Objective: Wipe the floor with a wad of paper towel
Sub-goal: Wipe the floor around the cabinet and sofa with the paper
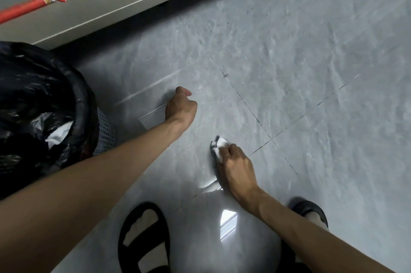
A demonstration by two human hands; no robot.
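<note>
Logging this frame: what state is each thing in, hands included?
Right hand: grips the paper towel wad, holding it down on the floor.
Paper towel wad: crumpled, against the floor.
Left hand: fingers curled, holding nothing.
Floor: glossy, dark specks along the tile joints.
Bin: lined with a black bag, white paper inside.
</note>
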